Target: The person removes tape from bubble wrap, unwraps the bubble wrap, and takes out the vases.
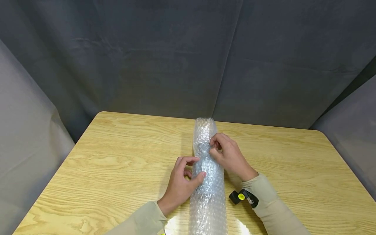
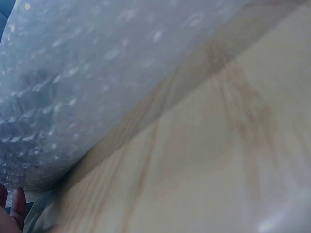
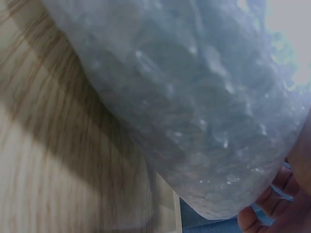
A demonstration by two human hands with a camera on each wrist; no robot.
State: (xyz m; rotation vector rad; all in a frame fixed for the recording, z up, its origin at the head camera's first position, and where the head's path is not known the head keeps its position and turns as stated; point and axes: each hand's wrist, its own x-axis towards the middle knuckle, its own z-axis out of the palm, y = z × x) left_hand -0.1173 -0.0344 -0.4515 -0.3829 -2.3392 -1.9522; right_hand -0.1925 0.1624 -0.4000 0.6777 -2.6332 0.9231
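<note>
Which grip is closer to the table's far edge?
The right grip, on the right side of the bubble wrap; the left grip, on its left, sits lower in view.

L hand touches bubble-wrap bundle on wood tbl, R hand w/ curled fingers at its R edge.

We've got a worktop in yellowish wood grain, far corners rounded. Two bright glare patches sit low in the head view. Behind the far edge we see a dark grey backdrop, creased toward the left, with a slanting seam running down from the top. On the left, a pale grey cloth, lightly wrinkled; on the right, a grey side panel, with a dark strip between it and the backdrop. Left wrist view: we get blurred grain, streaky brown.
</note>
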